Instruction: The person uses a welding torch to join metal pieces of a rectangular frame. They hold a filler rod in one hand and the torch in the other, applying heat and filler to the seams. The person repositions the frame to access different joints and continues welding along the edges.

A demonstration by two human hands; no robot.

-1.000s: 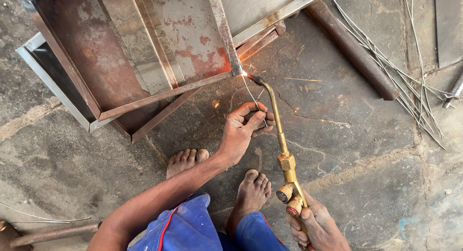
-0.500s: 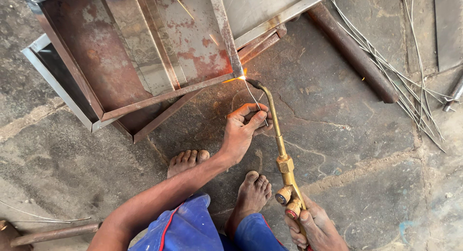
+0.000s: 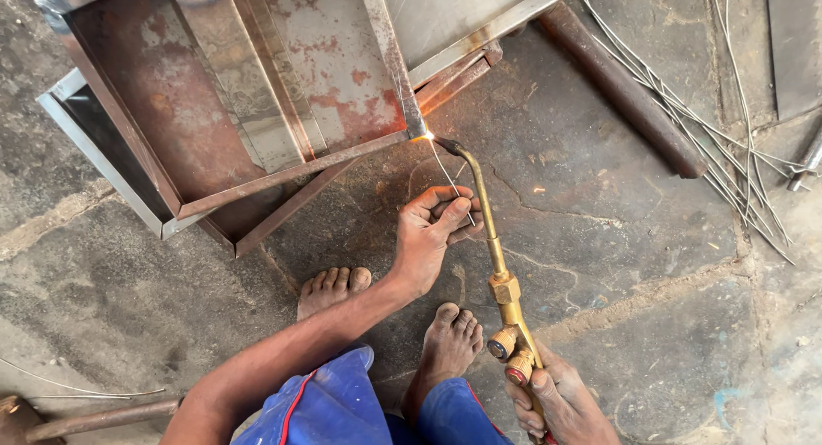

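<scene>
Your left hand [image 3: 432, 231], frame centre: pinches thin filler rod [image 3: 447, 175], tip at flame | your right hand [image 3: 561, 402], bottom right: clenched on brass torch [image 3: 497, 265] | nozzle at corner of rusty steel frame [image 3: 257, 94], upper left; spark there | bare feet [image 3: 385, 317] below on concrete.

Torch [image 3: 492, 257] right of, perhaps touching, frame [image 3: 257, 111]

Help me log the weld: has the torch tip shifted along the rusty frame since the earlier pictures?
No. The torch tip sits at the same corner of the rusty frame as before, flame on the joint.
</scene>
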